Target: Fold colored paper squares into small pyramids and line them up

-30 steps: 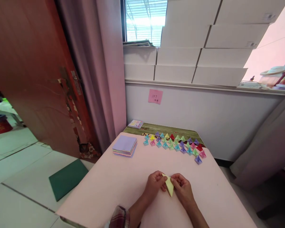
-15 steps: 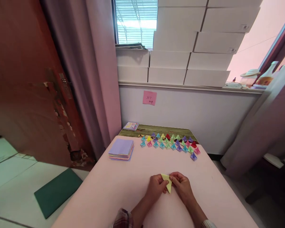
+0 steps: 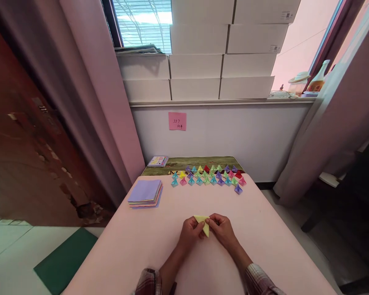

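A folded yellow paper piece, triangular and pointing down, is pinched between both my hands just above the pink table. My left hand grips its left side with fingers closed. My right hand grips its right side, fingers closed too. Further back lie rows of several small folded paper shapes in many colours. A stack of coloured square sheets, lilac on top, rests at the left.
A small colourful pad lies on the wooden strip at the table's far end. A pink sticky note hangs on the wall under stacked white boxes. Curtains hang left and right; a green mat lies on the floor.
The view has swung right, so everything shifted left in the picture. Both hands still hold the yellow paper, now turned a little with its flat edge on top.
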Action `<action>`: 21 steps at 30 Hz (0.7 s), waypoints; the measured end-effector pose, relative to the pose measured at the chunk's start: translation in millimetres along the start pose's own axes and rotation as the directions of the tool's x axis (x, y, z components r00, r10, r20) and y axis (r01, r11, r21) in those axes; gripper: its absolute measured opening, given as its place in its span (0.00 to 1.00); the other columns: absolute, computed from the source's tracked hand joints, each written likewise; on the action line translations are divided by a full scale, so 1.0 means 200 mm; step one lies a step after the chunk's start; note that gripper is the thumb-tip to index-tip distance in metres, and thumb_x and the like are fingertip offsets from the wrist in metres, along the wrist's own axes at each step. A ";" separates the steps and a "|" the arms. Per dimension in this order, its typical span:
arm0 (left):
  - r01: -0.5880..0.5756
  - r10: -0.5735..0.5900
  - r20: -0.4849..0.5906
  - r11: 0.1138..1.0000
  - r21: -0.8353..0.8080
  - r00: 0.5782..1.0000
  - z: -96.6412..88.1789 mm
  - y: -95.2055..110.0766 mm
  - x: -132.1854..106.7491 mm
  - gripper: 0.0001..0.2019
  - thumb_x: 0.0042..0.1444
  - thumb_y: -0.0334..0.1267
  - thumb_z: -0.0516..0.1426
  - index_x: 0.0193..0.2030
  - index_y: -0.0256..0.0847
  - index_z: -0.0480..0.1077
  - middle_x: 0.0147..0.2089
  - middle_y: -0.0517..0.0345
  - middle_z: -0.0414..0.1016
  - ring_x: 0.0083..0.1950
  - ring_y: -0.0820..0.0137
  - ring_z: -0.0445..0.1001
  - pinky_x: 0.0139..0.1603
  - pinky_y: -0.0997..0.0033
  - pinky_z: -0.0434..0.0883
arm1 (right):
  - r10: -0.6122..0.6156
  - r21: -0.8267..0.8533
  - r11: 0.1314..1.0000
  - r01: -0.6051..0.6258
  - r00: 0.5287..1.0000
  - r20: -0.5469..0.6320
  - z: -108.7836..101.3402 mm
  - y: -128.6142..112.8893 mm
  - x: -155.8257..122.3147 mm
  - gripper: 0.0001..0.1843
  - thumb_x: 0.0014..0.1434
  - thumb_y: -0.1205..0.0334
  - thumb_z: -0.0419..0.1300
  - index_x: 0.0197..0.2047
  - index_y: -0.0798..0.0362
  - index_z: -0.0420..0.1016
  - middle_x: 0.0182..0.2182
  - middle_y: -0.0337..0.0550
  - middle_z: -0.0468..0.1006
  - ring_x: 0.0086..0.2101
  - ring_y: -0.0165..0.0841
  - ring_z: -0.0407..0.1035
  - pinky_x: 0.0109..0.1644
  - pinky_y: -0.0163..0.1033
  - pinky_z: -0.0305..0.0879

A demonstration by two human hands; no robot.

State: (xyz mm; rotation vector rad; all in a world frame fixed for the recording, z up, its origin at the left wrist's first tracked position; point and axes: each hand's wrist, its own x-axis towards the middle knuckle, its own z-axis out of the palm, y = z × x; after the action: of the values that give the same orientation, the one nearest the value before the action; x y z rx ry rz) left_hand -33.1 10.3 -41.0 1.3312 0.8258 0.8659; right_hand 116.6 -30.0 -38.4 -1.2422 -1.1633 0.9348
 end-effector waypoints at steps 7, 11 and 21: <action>-0.015 0.018 -0.032 0.996 0.085 0.999 0.03 0.06 -0.01 0.16 0.53 0.49 0.60 0.28 0.36 0.69 0.22 0.63 0.67 0.23 0.76 0.63 0.23 0.78 0.60 | -0.020 0.023 1.000 0.020 1.000 0.017 -0.01 0.02 0.03 0.15 0.54 0.51 0.62 0.25 0.54 0.76 0.19 0.35 0.71 0.22 0.27 0.62 0.25 0.30 0.57; 0.016 -0.007 -0.054 0.984 0.175 0.999 0.04 0.06 0.00 0.16 0.53 0.50 0.59 0.28 0.36 0.69 0.20 0.64 0.66 0.21 0.77 0.60 0.22 0.78 0.56 | -0.007 0.014 1.000 0.008 1.000 -0.017 -0.01 0.01 0.04 0.13 0.54 0.53 0.62 0.27 0.54 0.77 0.20 0.36 0.74 0.22 0.28 0.64 0.25 0.30 0.58; 0.037 -0.002 -0.105 0.942 0.334 0.995 0.08 0.07 0.01 0.18 0.52 0.52 0.59 0.26 0.37 0.68 0.18 0.64 0.64 0.19 0.76 0.58 0.20 0.76 0.53 | -0.044 -0.029 0.999 0.042 0.996 -0.077 -0.01 -0.03 0.05 0.16 0.55 0.52 0.59 0.25 0.54 0.77 0.19 0.36 0.74 0.21 0.28 0.65 0.25 0.30 0.58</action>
State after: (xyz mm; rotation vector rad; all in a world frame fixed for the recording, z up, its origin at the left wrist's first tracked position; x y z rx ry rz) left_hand -18.7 5.1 -25.7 1.5818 1.1027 0.8067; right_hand 119.3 -22.2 -31.4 -1.2597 -1.1404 0.8349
